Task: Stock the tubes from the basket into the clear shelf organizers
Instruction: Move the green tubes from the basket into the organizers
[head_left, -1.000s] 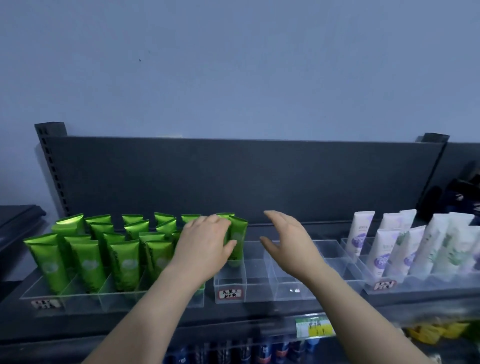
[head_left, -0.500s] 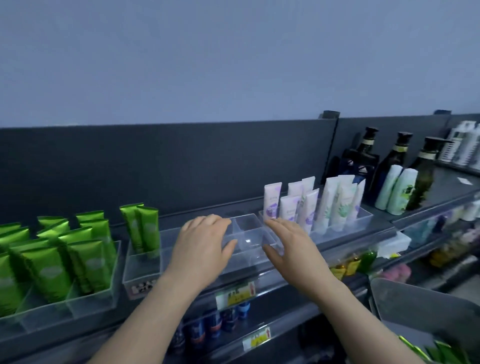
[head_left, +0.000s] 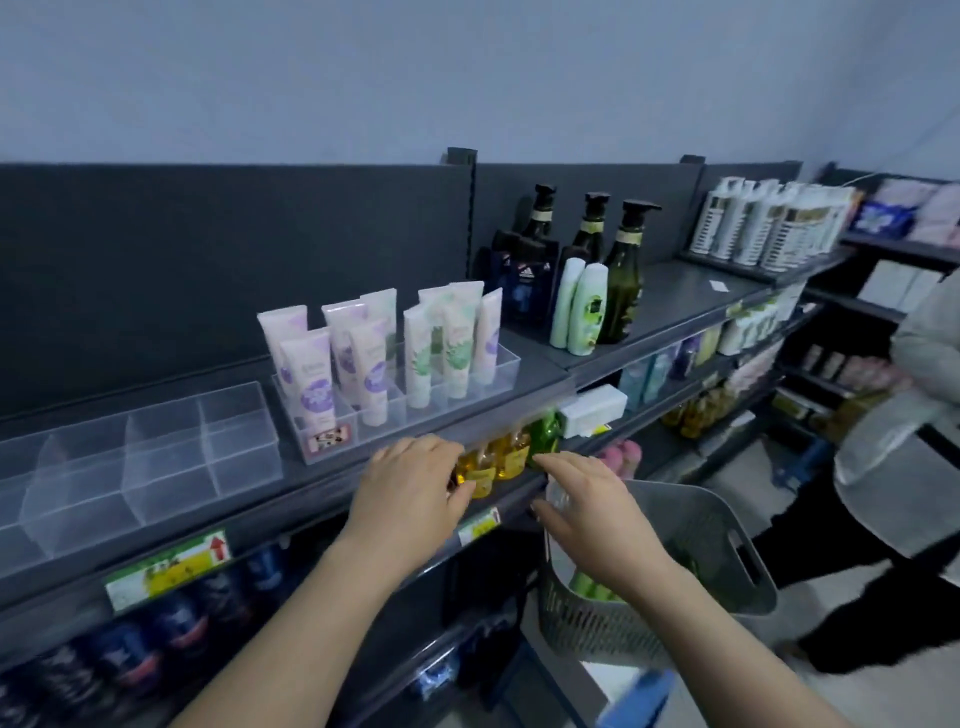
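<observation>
View swings right since a second ago: filled green rows gone from frame, basket (head_left: 597, 626) now in sight, lower right. Both hands withdrawn from organizers, lowered before shelf edge (head_left: 291, 501). Meaning: placing done, likely next fetch beginning.

Left hand (head_left: 410, 493): palm down, fingers loosely extended, holding nothing. Right hand (head_left: 587, 514): palm down over basket's near rim, fingers relaxed, holding nothing.

Green tubes (head_left: 589, 587) lie in basket, below right wrist. Empty clear organizer (head_left: 156, 457) on shelf at left; pale tubes (head_left: 363, 358) stand in neighbouring one.
</observation>
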